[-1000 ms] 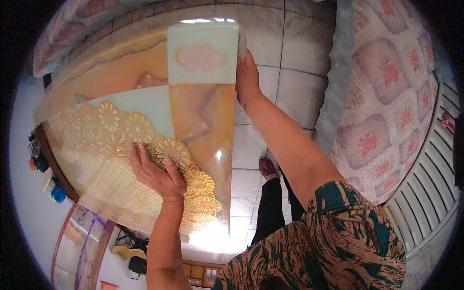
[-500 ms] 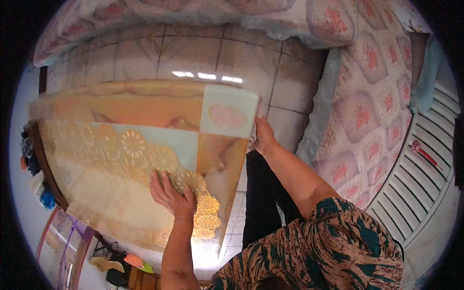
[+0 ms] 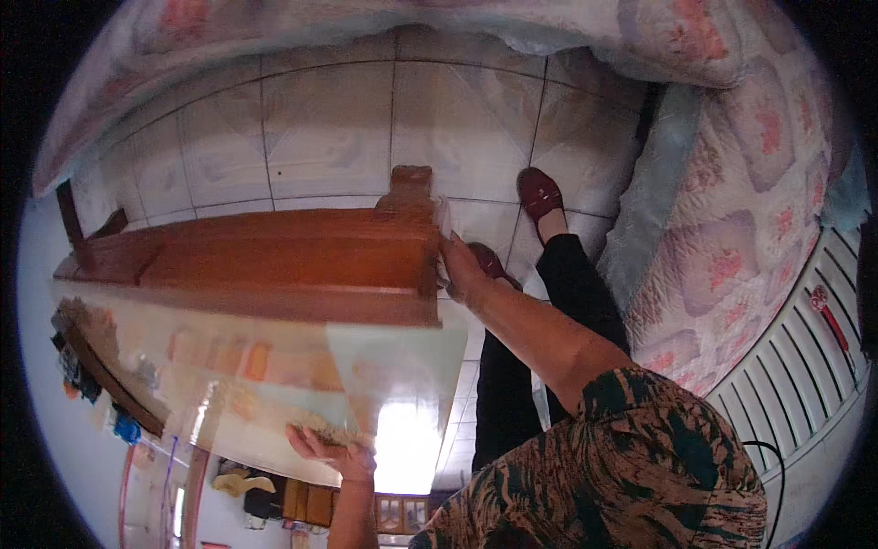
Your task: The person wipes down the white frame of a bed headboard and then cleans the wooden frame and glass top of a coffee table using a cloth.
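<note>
A table stands in front of me, with a glossy patterned top (image 3: 393, 352) and a reddish-brown wooden side (image 3: 274, 261). My right hand (image 3: 465, 270) is at the end of the wooden side, closed on a pale cloth (image 3: 444, 218) pressed against the wood. Most of that cloth is hidden behind the hand and the table corner. On the tabletop, my left hand (image 3: 334, 453) rests with its fingers stretched out over the gold lace table cover (image 3: 334, 432). The cover is seen at a low slant and partly lost in reflections.
Quilted floral covers (image 3: 722, 238) hang at the right and along the far side. A white slatted seat (image 3: 777, 357) at the right carries a red-handled object (image 3: 830, 320). My shoes (image 3: 541, 197) stand on pale floor tiles (image 3: 329, 137) beside the table leg (image 3: 410, 183).
My view has dropped and tilted, so the wooden side and my shoes now show. My right hand has gone from the tabletop's edge down to the wooden side. The left stays on the lace.
</note>
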{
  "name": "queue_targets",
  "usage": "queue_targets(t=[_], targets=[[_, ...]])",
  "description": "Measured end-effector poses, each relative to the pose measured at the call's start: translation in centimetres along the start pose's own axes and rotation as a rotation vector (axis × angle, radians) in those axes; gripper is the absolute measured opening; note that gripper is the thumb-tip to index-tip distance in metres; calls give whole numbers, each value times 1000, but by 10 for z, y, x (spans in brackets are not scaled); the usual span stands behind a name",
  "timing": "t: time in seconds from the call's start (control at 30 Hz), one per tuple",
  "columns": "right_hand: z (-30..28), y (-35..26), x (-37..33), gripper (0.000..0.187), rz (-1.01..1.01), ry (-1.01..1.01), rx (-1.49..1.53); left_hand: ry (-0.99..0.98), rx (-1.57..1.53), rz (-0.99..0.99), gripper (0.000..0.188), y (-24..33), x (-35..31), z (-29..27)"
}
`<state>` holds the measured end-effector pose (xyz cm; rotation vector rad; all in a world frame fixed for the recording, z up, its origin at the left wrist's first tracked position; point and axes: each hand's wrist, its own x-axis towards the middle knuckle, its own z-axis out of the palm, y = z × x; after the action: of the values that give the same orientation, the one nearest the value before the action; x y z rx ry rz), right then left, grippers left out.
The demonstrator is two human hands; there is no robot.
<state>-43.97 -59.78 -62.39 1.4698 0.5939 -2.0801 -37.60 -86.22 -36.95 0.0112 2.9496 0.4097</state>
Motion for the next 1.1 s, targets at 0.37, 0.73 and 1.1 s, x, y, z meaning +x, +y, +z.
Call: queue_targets(t=[0.37, 0.73, 1.1], targets=[[12, -38, 43, 43, 69, 82, 220, 223, 103, -295, 60, 27, 128, -24], [-16, -74, -6, 54, -522, -73, -800, 224, -78, -293, 60, 37, 251, -16], [34, -133, 78, 47, -396, -294, -1651, 111, 70, 14, 56, 12, 242, -29]])
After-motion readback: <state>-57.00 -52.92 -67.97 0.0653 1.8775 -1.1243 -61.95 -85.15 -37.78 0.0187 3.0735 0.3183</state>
